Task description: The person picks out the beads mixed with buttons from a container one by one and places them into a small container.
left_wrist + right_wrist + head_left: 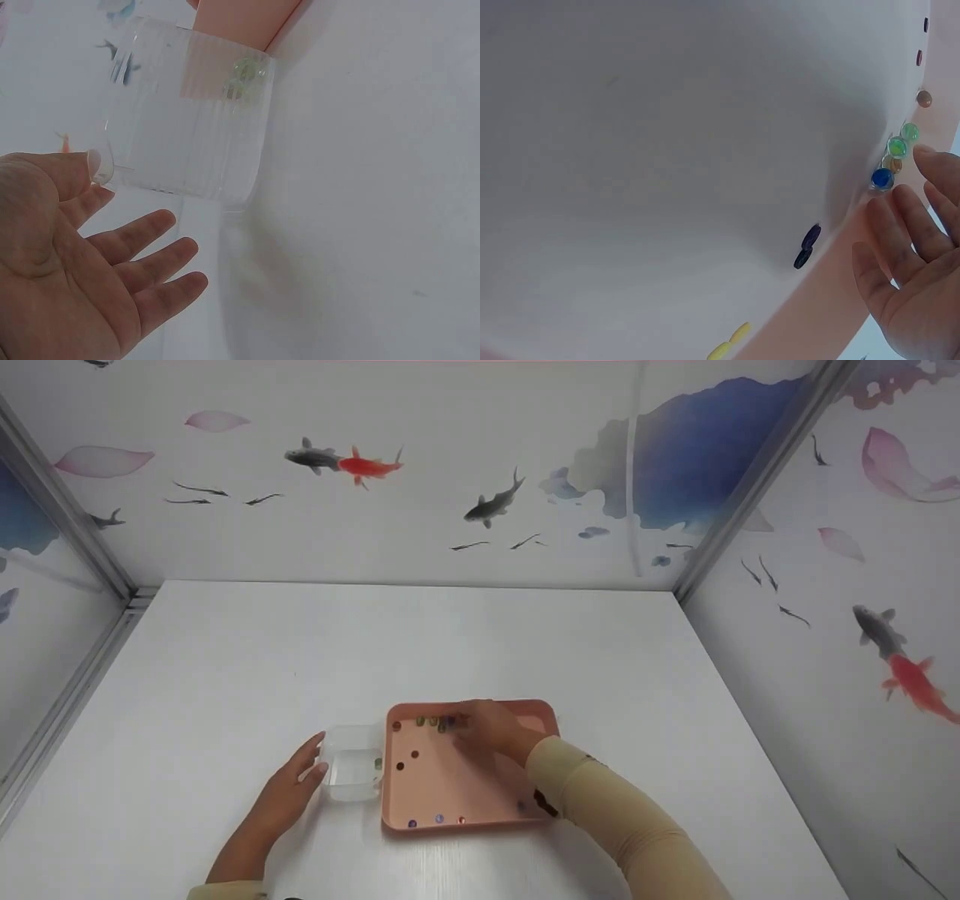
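Note:
My left hand (289,787) pinches the left edge of a clear plastic box (352,769) between thumb and index finger. Its other fingers (161,255) stretch out free below the box in the left wrist view. Green glass marbles (244,75) show through the box wall at the end near the tray. Over the far side of a salmon-pink tray (450,780), my right hand (491,727) reaches down with loosely bent fingers. Its fingertips are right at a blue marble (883,178), beside green marbles (898,146) lined along the tray wall. Nothing shows between those fingers.
Small dark and reddish pieces (415,754) lie at the tray's left, and a few coloured ones (439,818) along its near edge. Yellow pieces (727,343) show in the right wrist view. A white table (300,660) is enclosed by printed panels (420,540).

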{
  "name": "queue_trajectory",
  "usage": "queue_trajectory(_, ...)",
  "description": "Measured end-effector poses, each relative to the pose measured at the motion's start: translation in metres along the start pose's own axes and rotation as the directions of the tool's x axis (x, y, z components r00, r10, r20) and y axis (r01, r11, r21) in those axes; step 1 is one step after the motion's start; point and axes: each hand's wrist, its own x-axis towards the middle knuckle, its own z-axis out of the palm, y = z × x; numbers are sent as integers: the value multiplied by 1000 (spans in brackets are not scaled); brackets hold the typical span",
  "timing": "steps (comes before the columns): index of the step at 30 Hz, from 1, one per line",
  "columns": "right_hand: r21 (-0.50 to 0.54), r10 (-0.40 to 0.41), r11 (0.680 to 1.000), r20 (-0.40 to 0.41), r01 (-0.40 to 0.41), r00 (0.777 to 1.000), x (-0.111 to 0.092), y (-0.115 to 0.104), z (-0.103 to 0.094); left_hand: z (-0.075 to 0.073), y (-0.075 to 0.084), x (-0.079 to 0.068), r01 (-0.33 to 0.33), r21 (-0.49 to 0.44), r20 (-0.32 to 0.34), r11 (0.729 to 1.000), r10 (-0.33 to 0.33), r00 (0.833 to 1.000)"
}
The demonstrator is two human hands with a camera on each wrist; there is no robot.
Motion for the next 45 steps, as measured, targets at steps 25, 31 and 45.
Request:
queue_trajectory(25, -44, 37, 998, -36, -39, 999, 0, -5, 7, -1, 3, -2, 1, -31, 13, 1000, 0, 1000)
queue_trajectory(31, -52, 21, 998, -60, -24, 998, 2, -5, 10, -1, 3, -2, 1, -22, 10, 1000, -1, 1000)
queue_trajectory(45, -89, -15, 996, -99, 6, 995, 2, -3, 14, -1, 3, -2, 0, -9, 3, 1000, 0, 1000)
